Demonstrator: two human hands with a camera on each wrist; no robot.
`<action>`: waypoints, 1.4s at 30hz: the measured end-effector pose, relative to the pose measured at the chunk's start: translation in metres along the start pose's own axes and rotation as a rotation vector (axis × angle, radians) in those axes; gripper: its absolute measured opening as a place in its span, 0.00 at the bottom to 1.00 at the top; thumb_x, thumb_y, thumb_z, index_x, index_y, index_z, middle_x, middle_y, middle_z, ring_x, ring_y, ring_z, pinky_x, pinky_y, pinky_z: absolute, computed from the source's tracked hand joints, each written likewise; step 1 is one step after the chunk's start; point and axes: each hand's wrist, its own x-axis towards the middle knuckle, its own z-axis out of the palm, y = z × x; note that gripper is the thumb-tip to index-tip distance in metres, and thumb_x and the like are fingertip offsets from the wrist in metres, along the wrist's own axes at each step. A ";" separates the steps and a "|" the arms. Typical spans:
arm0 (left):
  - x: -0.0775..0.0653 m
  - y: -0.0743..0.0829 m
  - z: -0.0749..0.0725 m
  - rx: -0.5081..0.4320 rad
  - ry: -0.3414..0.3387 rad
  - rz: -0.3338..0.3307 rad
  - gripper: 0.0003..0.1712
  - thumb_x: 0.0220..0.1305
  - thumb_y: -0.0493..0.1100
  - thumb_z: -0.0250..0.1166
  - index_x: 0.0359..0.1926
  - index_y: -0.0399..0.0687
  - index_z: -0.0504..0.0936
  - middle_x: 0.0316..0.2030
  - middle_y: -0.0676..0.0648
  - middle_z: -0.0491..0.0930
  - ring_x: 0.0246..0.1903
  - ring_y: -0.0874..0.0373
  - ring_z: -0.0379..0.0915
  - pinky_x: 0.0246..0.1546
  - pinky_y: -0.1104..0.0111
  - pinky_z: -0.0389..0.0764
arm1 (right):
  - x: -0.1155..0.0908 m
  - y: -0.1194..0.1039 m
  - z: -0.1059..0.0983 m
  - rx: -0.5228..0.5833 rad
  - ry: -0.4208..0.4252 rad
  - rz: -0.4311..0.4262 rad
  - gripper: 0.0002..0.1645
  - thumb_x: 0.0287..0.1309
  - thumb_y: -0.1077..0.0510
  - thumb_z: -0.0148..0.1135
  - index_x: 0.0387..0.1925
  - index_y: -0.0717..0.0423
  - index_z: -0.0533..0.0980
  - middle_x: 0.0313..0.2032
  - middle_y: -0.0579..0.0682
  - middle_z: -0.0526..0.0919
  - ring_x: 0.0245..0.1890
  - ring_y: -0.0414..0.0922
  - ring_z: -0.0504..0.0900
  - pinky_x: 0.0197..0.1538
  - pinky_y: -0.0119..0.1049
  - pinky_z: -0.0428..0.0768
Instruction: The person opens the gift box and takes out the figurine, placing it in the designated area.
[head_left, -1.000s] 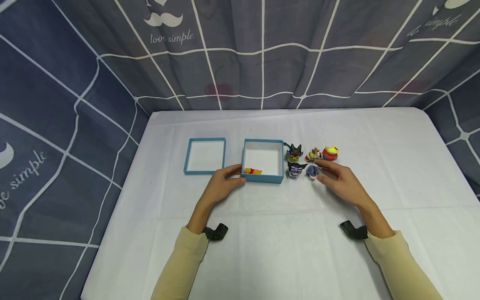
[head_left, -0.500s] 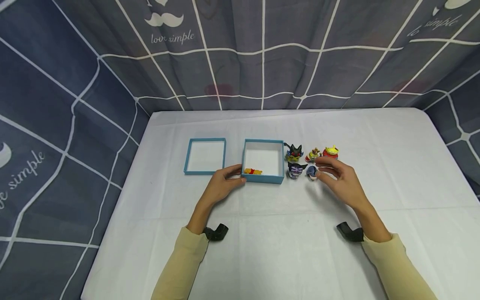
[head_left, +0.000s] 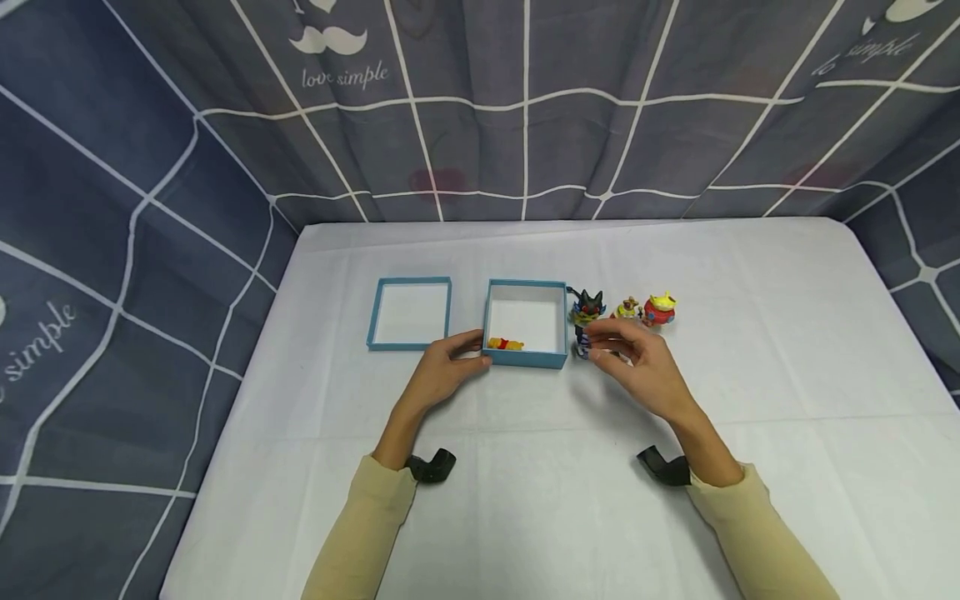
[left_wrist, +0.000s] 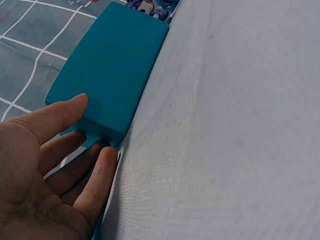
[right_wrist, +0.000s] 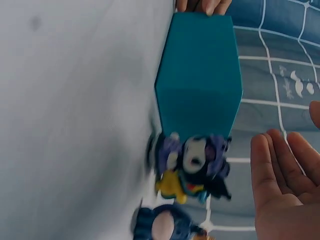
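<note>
My left hand (head_left: pixel 444 372) holds the near-left corner of an open teal box (head_left: pixel 522 359), thumb on the front wall and fingers along the left side in the left wrist view. A small yellow-and-red bear figurine (head_left: pixel 506 343) lies inside. My right hand (head_left: pixel 641 367) hovers at the black-and-purple figurine (head_left: pixel 582 342), covering much of it in the head view. In the right wrist view its fingers are extended and apart from the purple figurine (right_wrist: pixel 194 156), which stands beside the box. A blue figurine (right_wrist: pixel 156 222) stands behind that one; the hand hides it in the head view.
A shallow teal-edged lid (head_left: pixel 408 346) lies left of the box. Beyond my right hand stand a black-eared figurine (head_left: pixel 588 307), a small yellow figurine (head_left: pixel 627 307) and a red-and-yellow figurine (head_left: pixel 659 309). A grey gridded curtain (head_left: pixel 480 150) hangs behind the white table (head_left: pixel 525 500).
My right hand has moved left from the blue figurine to the black-and-purple one, now covering it partly. My left hand and the box have stayed in place.
</note>
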 end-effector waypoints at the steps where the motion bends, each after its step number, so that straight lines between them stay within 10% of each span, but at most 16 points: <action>1: 0.000 0.000 0.000 -0.001 0.000 0.000 0.32 0.62 0.46 0.71 0.65 0.41 0.75 0.56 0.45 0.80 0.61 0.52 0.70 0.64 0.54 0.66 | 0.001 -0.001 0.002 0.003 -0.010 0.000 0.19 0.62 0.70 0.63 0.54 0.68 0.76 0.50 0.64 0.79 0.50 0.57 0.79 0.54 0.30 0.76; 27: 0.001 -0.003 0.001 -0.005 0.001 0.009 0.32 0.62 0.46 0.71 0.65 0.41 0.75 0.55 0.44 0.80 0.60 0.52 0.71 0.63 0.54 0.66 | 0.040 -0.017 0.058 -0.239 -0.100 -0.097 0.16 0.66 0.60 0.61 0.54 0.61 0.79 0.51 0.54 0.82 0.52 0.57 0.80 0.56 0.47 0.76; 42: 0.001 -0.003 0.000 0.004 -0.001 0.012 0.32 0.62 0.45 0.71 0.65 0.39 0.75 0.55 0.43 0.80 0.60 0.50 0.72 0.63 0.53 0.67 | 0.062 -0.017 0.072 -0.415 -0.157 0.059 0.21 0.67 0.56 0.58 0.57 0.63 0.77 0.54 0.58 0.81 0.52 0.55 0.80 0.52 0.50 0.78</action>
